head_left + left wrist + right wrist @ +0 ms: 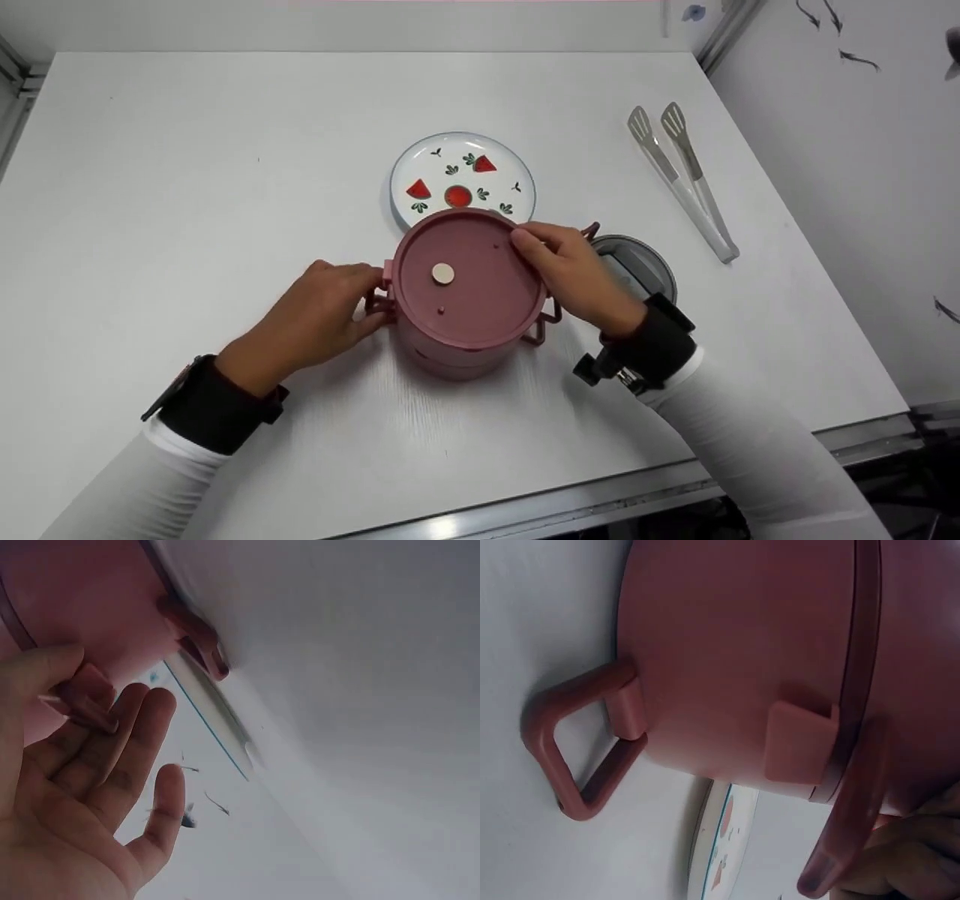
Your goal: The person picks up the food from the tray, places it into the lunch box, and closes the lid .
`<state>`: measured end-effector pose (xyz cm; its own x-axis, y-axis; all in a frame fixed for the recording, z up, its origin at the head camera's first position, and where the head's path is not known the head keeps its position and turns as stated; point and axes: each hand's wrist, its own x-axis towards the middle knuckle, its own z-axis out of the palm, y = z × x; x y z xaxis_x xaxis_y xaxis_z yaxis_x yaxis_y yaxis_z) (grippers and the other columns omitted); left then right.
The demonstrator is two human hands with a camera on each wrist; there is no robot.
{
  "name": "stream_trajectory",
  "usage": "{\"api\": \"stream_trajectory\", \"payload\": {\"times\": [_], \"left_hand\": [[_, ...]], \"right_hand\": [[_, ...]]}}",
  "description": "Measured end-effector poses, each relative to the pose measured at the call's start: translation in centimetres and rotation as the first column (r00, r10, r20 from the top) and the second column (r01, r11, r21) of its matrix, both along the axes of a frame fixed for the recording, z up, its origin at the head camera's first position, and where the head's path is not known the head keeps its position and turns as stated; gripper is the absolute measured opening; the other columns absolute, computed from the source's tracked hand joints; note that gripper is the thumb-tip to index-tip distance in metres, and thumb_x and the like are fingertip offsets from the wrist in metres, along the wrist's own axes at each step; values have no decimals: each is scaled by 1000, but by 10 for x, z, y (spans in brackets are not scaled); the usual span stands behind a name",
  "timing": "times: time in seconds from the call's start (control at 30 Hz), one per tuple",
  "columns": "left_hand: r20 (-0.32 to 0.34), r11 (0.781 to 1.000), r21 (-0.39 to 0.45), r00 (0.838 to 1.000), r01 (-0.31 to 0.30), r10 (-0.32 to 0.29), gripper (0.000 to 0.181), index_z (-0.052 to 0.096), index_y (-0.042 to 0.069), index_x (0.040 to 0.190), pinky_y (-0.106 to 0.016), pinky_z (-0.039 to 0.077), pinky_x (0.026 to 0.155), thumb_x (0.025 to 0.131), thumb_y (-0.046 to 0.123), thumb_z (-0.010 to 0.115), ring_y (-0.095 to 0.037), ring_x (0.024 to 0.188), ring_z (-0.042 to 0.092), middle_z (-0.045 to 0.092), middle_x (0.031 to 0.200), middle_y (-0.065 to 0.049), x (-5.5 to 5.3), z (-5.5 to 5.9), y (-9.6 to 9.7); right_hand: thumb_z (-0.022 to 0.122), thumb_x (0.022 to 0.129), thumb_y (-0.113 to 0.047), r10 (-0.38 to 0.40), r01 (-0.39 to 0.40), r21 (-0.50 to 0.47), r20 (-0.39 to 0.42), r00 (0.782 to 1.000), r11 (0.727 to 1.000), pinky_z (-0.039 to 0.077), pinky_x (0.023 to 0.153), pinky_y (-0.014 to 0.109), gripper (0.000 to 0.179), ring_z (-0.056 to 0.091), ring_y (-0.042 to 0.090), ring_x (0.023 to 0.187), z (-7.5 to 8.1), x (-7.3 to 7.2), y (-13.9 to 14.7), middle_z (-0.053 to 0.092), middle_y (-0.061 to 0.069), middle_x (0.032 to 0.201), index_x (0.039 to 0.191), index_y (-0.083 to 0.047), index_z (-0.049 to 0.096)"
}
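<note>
A reddish-pink lidded pot (pixel 457 356) stands in the middle of the table, with several loop handles and a small clip (pixel 801 744) on its side. Its flat lid (pixel 480 300) carries a pale round button off centre. At the pot's left side my left hand (pixel 319 311) pinches a protruding handle (pixel 86 705) between thumb and fingers; the little finger stands away from it. My right hand (pixel 574 274) grips the lid's right rim, thumb on top; its other fingers are partly hidden. In the right wrist view, curled fingers (pixel 915 859) show beside an upper handle (pixel 847 817).
Behind the pot lies a white plate (pixel 499 184) with a watermelon pattern, partly covered by the pot. A grey round object (pixel 645 259) sits under the right wrist. Metal tongs (pixel 694 199) with pale handles lie at the right. The table's metal front edge (pixel 525 506) runs below.
</note>
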<state>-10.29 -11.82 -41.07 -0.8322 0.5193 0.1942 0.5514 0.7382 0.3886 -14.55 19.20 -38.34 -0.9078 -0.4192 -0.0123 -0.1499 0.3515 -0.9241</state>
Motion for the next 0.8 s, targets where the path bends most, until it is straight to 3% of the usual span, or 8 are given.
{"api": "stream_trajectory", "payload": {"times": [0.1, 0.2, 0.3, 0.4, 0.5, 0.63, 0.8], "left_hand": [[116, 999, 50, 993, 21, -27, 30, 69, 15, 105, -32, 50, 73, 82, 27, 85, -10, 80, 65, 73, 89, 6, -5, 2, -4], [234, 994, 107, 970, 36, -61, 27, 69, 18, 101, -28, 52, 72, 81, 26, 85, -7, 81, 63, 71, 87, 9, -10, 4, -4], [285, 990, 137, 956, 38, -76, 25, 69, 19, 98, -27, 52, 70, 81, 26, 85, -6, 79, 62, 69, 84, 10, -11, 3, -4], [239, 990, 133, 968, 39, -71, 24, 71, 18, 97, -26, 52, 68, 80, 27, 86, -5, 77, 63, 71, 84, 11, -9, 2, -1], [157, 994, 105, 986, 35, -51, 27, 73, 17, 99, -28, 51, 73, 79, 30, 86, -6, 77, 66, 73, 86, 10, -6, 0, 0], [45, 999, 34, 999, 13, -14, 31, 75, 16, 101, -37, 47, 79, 79, 35, 86, -11, 80, 70, 76, 87, 7, -2, -1, 2], [-69, 999, -36, 997, -37, 34, 28, 73, 15, 95, -41, 45, 81, 79, 35, 86, -15, 75, 65, 71, 78, 4, 5, -4, 5]], "right_hand": [[48, 107, -32, 9, -9, -10, 6, 1000, 1000, 50, 58, 23, 32, 59, 11, 64, -3, -1, -1, 65, 3, 83, 110, -11, 71], [47, 107, -32, 2, -2, -17, -17, 1000, 1000, 46, 55, 22, 34, 55, 10, 60, -4, 1, 5, 60, 2, 74, 102, -8, 70], [44, 108, -28, -27, 31, 46, -82, 996, 998, 41, 50, 23, 33, 48, 12, 55, -7, 8, 17, 55, 3, 67, 101, -12, 72], [45, 104, -14, 5, 26, 184, -169, 986, 983, 45, 54, 23, 28, 55, 14, 64, -10, 18, 33, 60, 0, 76, 108, -18, 73], [56, 94, -8, 155, -71, 336, -233, 960, 939, 51, 61, 24, 23, 60, 13, 76, -14, 24, 44, 63, -2, 87, 109, -18, 71], [72, 92, -19, 330, -166, 458, -304, 894, 873, 53, 67, 26, 14, 60, 11, 82, -18, 25, 49, 62, -6, 88, 105, -18, 69], [74, 92, -26, 374, -136, 539, -361, 854, 831, 54, 70, 29, 24, 63, 16, 83, -18, 23, 50, 65, -3, 90, 113, -15, 70]]}}
